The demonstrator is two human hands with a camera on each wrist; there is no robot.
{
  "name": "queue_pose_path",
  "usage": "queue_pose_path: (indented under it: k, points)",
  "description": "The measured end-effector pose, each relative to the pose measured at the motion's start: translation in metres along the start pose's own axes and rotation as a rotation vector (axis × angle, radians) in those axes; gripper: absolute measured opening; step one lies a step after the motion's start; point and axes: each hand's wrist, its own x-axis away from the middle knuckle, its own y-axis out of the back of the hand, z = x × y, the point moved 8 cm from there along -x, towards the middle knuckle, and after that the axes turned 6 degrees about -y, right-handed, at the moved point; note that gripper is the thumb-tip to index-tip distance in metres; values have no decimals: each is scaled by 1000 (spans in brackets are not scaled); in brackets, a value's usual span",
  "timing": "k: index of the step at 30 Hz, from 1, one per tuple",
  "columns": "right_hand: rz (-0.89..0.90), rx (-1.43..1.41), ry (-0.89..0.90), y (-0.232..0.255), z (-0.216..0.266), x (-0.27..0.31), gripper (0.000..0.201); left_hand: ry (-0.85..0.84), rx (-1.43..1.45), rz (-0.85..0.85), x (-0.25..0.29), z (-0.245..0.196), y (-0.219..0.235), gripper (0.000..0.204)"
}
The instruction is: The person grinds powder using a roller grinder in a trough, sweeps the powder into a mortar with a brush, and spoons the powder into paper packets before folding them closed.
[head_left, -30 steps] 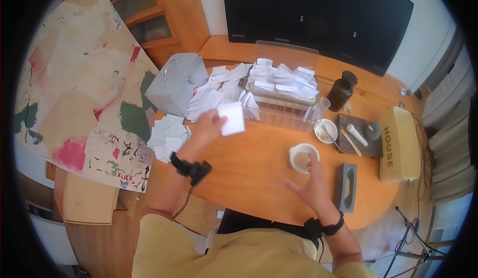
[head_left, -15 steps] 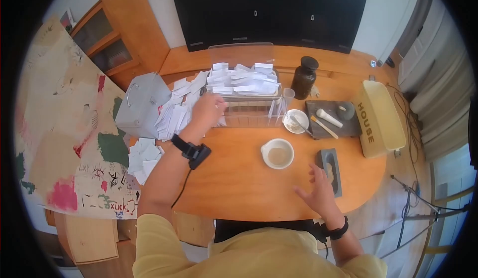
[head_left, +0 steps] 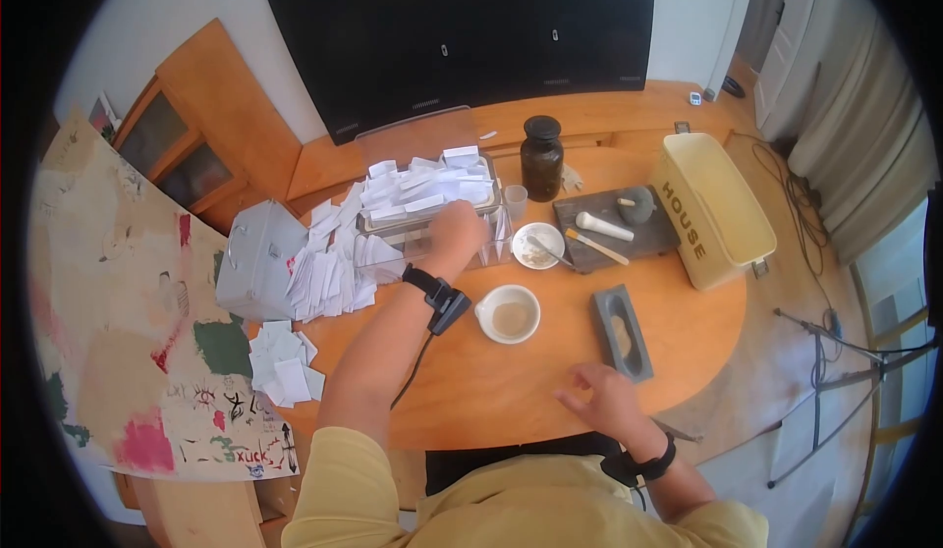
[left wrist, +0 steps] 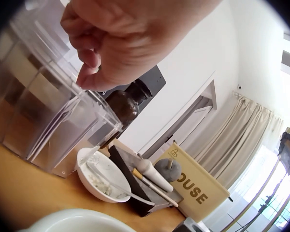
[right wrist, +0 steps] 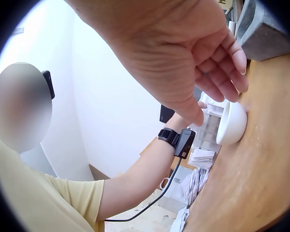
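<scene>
My left hand (head_left: 457, 229) reaches into the right end of a clear plastic box (head_left: 393, 244) filled with upright white paper slips (head_left: 422, 183). In the left wrist view its curled fingers (left wrist: 84, 82) pinch at the top edge of a slip standing in the end compartment of the box (left wrist: 43, 130). My right hand (head_left: 604, 401) rests near the table's front edge, fingers loosely curled and holding nothing. In the right wrist view that hand (right wrist: 217, 82) hovers just above the wood. A white bowl (head_left: 508, 313) of tan powder sits between the two hands.
A grey mould (head_left: 621, 332) lies right of the bowl. Behind it are a small white dish (head_left: 538, 245), a slate board with a pestle (head_left: 614, 229), a brown bottle (head_left: 541, 158) and a yellow HOUSE bin (head_left: 709, 209). Loose slips (head_left: 324, 273) and a grey metal box (head_left: 257, 258) sit at the left.
My left hand carried a white slip from in front of the box to its right end. My right hand drew back from the bowl to the table's front edge.
</scene>
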Motion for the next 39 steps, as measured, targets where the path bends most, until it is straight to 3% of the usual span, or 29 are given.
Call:
queue_pose_path:
  k: [3, 12, 18, 21, 24, 28, 31, 33, 36, 39]
  points:
    - [19, 14, 25, -3, 0, -7, 31, 6, 103, -1, -10, 12, 6, 12]
    - [11, -48, 66, -8, 17, -12, 35, -21, 44, 82, -7, 12, -24, 12]
    - [9, -33, 45, -2, 14, -6, 34, -38, -24, 59, -8, 1, -17, 16]
    - [-33, -45, 59, 0, 12, -7, 35, -86, 37, -47, -9, -6, 15, 18]
    - [-51, 24, 71, 3, 12, -13, 41, -3, 146, -77, 1, -14, 74, 21]
    - [-247, 89, 181, 27, 39, -32, 63, -117, 399, -131, 20, -30, 118, 19]
    - [-388, 128, 197, 50, 61, -54, 78, -95, 726, 107, 43, -46, 93, 21]
    - [-513, 157, 242, 64, 71, -60, 84, -113, 794, 226, 66, -70, 84, 21]
    - [-472, 191, 239, 64, 62, -65, 83, -83, 1024, 434, 98, -93, 53, 20]
    - [-305, 215, 135, 54, 39, -63, 76, 9, 1254, 604, 120, -104, 19, 20]
